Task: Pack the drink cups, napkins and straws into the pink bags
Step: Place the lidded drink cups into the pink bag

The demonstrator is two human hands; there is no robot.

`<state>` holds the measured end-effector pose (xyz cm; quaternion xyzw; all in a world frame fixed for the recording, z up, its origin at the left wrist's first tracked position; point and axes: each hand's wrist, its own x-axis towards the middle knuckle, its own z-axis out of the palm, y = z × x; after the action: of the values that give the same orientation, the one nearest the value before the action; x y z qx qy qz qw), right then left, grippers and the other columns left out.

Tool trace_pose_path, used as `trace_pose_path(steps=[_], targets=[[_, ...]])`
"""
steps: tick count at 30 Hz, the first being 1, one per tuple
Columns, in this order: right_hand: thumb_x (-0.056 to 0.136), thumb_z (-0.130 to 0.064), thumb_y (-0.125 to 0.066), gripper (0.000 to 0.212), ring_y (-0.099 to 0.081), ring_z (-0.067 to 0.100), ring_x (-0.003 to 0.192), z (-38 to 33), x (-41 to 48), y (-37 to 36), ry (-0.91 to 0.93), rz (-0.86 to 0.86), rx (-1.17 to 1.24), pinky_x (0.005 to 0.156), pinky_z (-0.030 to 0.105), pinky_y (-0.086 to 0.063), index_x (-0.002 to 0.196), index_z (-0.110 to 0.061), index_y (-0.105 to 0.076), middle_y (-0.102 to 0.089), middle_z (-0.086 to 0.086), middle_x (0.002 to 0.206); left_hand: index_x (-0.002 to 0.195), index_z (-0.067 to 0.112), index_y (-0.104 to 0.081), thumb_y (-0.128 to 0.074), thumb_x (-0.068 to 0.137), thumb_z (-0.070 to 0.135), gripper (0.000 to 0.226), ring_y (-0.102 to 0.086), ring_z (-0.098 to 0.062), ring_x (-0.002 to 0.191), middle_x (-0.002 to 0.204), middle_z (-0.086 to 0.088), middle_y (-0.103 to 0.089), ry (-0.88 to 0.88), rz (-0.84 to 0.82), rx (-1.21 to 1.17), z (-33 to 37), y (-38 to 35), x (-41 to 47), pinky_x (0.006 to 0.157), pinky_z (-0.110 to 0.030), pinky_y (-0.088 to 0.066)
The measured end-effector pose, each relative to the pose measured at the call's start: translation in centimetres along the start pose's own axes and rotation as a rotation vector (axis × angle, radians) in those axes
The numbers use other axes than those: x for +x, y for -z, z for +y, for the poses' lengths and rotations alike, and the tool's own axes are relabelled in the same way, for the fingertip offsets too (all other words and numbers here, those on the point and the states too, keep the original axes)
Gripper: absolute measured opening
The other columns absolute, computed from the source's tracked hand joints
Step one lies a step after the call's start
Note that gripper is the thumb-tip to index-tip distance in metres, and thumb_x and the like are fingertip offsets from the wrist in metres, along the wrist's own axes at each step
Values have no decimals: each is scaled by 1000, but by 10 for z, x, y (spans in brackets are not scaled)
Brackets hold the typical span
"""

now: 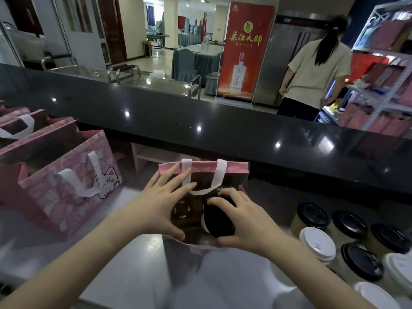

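Both of our hands are working at the pink bag in the lower middle of the frame: our left hand, fingers spread, is bracing its mouth open, while our right hand is curling round the black-lidded cup, sitting partly inside. We are advising keeping the cup upright, lowering it clear of the white handle.

- Far side, right of centre: a tall red banner stands beyond the dark counter. Its large yellow characters seem to read 茶油大師, though the first is not sharp.
- Above them, a round green-and-gold emblem holds a single character, too small to read.
- Below them runs one line of small print, illegible.
- The white bottle pictured on the banner carries a vertical label, unreadable.
- The steel refrigerator, right of the banner, has a pale brand mark near its top, blurred.
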<state>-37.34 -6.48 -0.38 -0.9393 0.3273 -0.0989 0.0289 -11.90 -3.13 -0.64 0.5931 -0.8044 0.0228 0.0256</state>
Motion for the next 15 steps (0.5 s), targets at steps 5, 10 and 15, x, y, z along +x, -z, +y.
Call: trace_pose_path(steps=[5, 10, 15], targets=[[70, -52, -73, 82, -39, 17, 120, -18, 35, -14, 48, -12, 33, 84, 31, -50, 138, -35, -31, -34, -4, 136, 154, 29, 1, -50, 53, 88, 128, 38, -13, 139, 160, 9, 21, 7, 25, 32, 4, -1, -1, 116, -39, 14], [70, -45, -76, 86, -39, 22, 123, -14, 66, -35, 2, -89, 28, 91, 38, -50, 140, -31, -29, -33, -2, 141, 155, 22, 1, -42, 49, 92, 134, 40, -12, 137, 159, 9, 24, 35, 21, 56, 2, 1, -4, 114, -38, 18], [71, -43, -78, 88, -40, 28, 126, -6, 84, -54, -60, -74, 3, 94, 42, -47, 142, -26, -29, -32, 5, 146, 155, 22, 4, -41, 52, 92, 132, 42, -13, 136, 158, 8, 28, 39, 25, 80, 3, 0, -6, 107, -36, 26]])
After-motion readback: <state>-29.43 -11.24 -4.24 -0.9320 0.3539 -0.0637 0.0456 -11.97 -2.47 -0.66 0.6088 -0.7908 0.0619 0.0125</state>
